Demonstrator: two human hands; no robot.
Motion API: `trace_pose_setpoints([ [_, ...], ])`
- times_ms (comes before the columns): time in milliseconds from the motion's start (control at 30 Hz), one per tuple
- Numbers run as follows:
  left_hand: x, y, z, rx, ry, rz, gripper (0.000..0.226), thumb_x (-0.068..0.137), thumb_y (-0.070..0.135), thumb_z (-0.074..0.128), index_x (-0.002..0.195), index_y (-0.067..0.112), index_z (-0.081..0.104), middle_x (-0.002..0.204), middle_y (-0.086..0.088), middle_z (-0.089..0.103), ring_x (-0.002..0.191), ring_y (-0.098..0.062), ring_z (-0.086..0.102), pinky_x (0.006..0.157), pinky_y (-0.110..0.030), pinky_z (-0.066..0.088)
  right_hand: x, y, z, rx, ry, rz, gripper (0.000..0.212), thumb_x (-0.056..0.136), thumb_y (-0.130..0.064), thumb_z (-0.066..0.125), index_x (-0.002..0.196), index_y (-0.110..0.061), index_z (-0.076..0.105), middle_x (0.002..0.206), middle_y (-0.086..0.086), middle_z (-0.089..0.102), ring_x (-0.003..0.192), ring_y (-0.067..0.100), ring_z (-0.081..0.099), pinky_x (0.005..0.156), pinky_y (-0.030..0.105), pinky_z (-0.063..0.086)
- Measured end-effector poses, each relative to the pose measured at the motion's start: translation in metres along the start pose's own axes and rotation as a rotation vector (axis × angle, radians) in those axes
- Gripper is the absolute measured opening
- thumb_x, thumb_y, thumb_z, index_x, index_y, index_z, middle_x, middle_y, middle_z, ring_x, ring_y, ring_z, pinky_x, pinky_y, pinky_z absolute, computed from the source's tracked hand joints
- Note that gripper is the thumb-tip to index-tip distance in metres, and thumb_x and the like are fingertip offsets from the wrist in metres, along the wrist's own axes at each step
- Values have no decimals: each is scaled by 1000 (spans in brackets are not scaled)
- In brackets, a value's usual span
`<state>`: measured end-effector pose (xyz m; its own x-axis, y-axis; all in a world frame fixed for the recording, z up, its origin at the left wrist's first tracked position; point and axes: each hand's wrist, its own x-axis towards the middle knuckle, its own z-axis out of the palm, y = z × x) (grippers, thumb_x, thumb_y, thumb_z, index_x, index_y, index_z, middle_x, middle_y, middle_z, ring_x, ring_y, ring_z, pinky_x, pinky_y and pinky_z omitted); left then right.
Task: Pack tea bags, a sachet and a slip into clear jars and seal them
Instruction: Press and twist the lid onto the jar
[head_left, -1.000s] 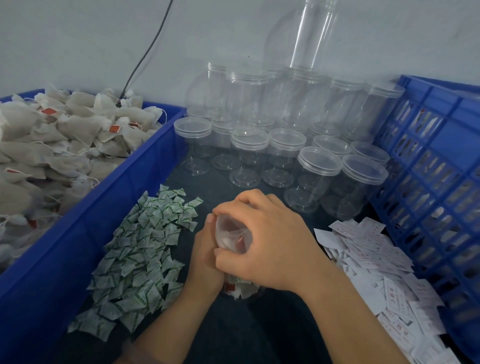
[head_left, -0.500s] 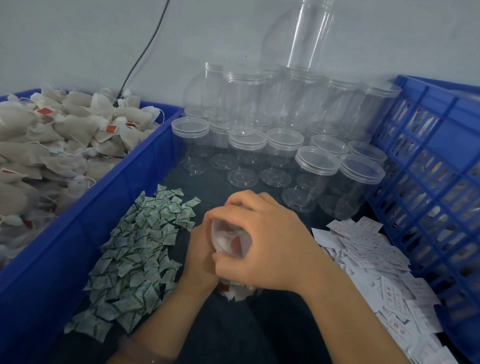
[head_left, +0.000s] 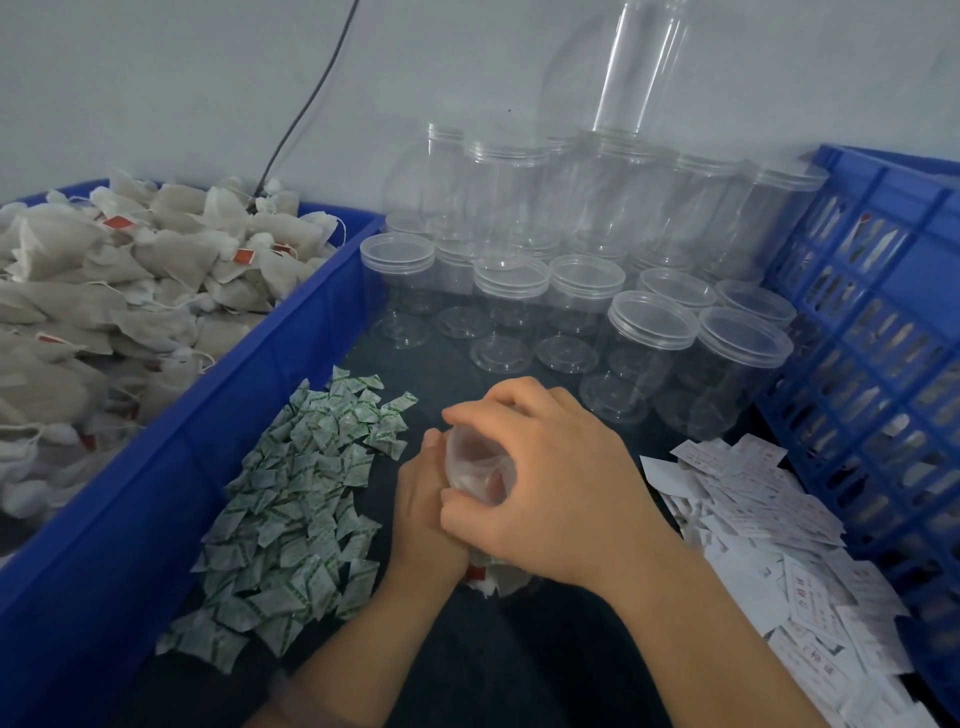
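Note:
A clear jar (head_left: 498, 577) filled with tea bags stands on the dark table in front of me, mostly hidden by both hands. My left hand (head_left: 423, 525) grips its side. My right hand (head_left: 550, 483) curls over the top and grips the clear lid (head_left: 475, 462). Tea bags (head_left: 130, 291) with red tags fill the blue bin on the left. Green-printed sachets (head_left: 291, 509) lie in a heap left of the jar. White slips (head_left: 769, 530) lie in a heap on the right.
Several empty lidded clear jars (head_left: 649, 332) stand and are stacked at the back against the wall. A blue slatted crate (head_left: 883, 364) borders the right side, the blue bin wall (head_left: 218, 415) the left. A black cable (head_left: 306, 109) runs up the wall.
My right hand has turned slightly on the lid, with the fingers shifted round its rim. The jar and my left hand stay in place.

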<state>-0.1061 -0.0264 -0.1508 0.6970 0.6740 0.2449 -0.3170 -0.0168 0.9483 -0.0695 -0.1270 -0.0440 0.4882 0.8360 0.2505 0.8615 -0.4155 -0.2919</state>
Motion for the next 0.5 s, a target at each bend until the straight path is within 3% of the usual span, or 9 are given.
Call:
trace_pose_setpoints([
  [33, 2, 4, 1, 26, -8, -15, 32, 78, 65, 58, 76, 35, 68, 75, 8, 67, 74, -5, 63, 78, -37, 51, 0, 1, -2, -11, -27, -16, 59, 74, -57, 60, 131, -45, 49, 125, -18, 44, 111, 11, 44, 86, 23, 30],
  [100, 3, -1, -3, 16, -6, -48, 24, 93, 38, 56, 72, 40, 68, 73, 9, 68, 74, -7, 65, 79, -44, 53, -1, 4, -6, 0, -103, -23, 76, 72, -71, 55, 140, -43, 37, 138, -16, 33, 123, 11, 36, 91, 23, 28],
  [167, 2, 0, -3, 119, 19, -41, 29, 88, 24, 59, 71, 45, 66, 71, 13, 68, 70, -1, 64, 73, -34, 56, -3, 6, -10, -8, -115, 21, 96, 60, -86, 42, 143, -41, 26, 140, -13, 26, 125, 11, 30, 92, 24, 29],
  [200, 1, 5, -1, 111, 38, -42, 27, 87, 26, 59, 70, 45, 67, 70, 14, 68, 67, 1, 64, 67, -25, 55, -4, 7, -11, -31, -102, 50, 99, 55, -89, 38, 140, -40, 26, 134, -11, 28, 121, 12, 30, 90, 25, 30],
  [267, 2, 10, 2, -7, 54, -102, 46, 96, 36, 40, 63, 38, 72, 64, 7, 69, 63, -4, 66, 60, -21, 54, -5, 7, -11, -44, -98, 79, 94, 53, -88, 39, 133, -39, 30, 120, -11, 31, 112, 11, 31, 84, 25, 31],
  [400, 5, 14, 2, -177, 4, -123, 51, 86, 47, 33, 72, 26, 77, 78, -8, 71, 84, -25, 66, 81, -42, 51, -2, 11, -14, 21, -128, 24, 90, 57, -77, 49, 137, -41, 33, 118, -15, 32, 113, 8, 31, 89, 22, 28],
  [500, 5, 13, 1, -152, 1, -78, 49, 92, 42, 35, 68, 30, 77, 70, 0, 71, 74, -12, 68, 70, -28, 54, -2, 14, -17, 61, -152, -36, 80, 63, -68, 60, 136, -43, 37, 120, -19, 35, 114, 5, 33, 92, 19, 30],
])
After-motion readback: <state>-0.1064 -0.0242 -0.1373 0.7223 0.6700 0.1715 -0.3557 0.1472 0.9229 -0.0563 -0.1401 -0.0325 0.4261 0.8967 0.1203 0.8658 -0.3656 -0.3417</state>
